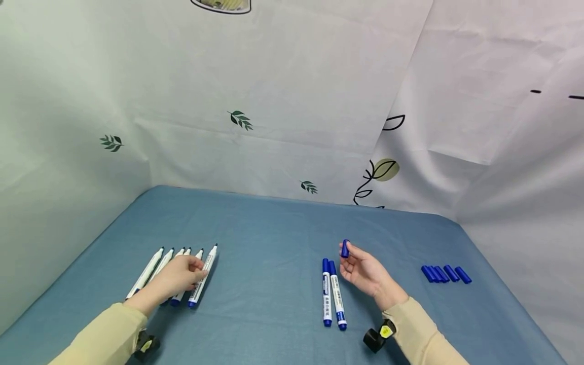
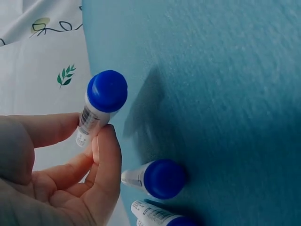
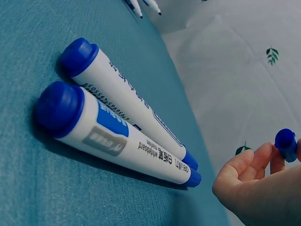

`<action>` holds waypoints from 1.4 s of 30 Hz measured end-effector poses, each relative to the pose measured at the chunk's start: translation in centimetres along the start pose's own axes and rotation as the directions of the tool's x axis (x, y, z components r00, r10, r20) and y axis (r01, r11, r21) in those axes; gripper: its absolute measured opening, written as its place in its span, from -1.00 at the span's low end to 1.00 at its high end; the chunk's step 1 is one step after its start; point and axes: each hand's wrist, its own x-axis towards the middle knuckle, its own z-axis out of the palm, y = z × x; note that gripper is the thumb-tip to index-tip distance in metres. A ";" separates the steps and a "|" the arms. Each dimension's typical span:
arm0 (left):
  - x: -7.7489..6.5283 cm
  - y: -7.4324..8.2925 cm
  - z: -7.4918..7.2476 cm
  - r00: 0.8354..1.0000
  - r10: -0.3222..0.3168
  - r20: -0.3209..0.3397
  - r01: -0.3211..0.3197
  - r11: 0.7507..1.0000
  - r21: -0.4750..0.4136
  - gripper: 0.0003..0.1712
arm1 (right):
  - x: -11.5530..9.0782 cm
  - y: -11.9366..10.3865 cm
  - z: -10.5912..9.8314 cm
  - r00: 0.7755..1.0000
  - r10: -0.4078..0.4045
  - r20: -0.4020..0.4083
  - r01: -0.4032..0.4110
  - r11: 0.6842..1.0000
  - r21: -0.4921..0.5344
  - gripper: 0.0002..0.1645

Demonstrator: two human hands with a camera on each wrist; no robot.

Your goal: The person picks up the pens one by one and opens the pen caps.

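The left hand (image 1: 180, 279) pinches an uncapped marker (image 1: 210, 261), its long axis running from 7 o'clock to a nib at 1 o'clock; other uncapped markers (image 1: 145, 272) lie toward 9 o'clock. The right hand (image 1: 367, 276) pinches a blue cap (image 1: 345, 249), its axis close to 12–6, mouth toward 6. Blue cloth (image 1: 269, 253) stretches between the held marker and two capped markers (image 1: 326, 299), caps toward 12; loose caps (image 1: 451, 273) lie at the right hand's 3 o'clock, near the cloth's edge.
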 end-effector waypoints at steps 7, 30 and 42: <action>0.3 0.1 0.5 1.000 -0.024 -0.004 0.024 0.999 0.040 -0.77 | 0.0 0.0 0.0 1.000 0.000 -0.006 0.000 1.000 0.003 -0.62; 0.4 0.9 1.4 0.994 0.065 -0.089 -0.032 0.941 0.336 -0.71 | 0.1 0.1 -0.4 1.000 -0.003 -0.013 0.003 1.000 -0.005 -0.64; 0.1 1.1 1.1 0.993 0.066 -0.102 -0.026 0.936 0.351 -0.66 | 0.1 0.2 -0.4 1.000 -0.001 -0.013 0.001 1.000 -0.005 -0.62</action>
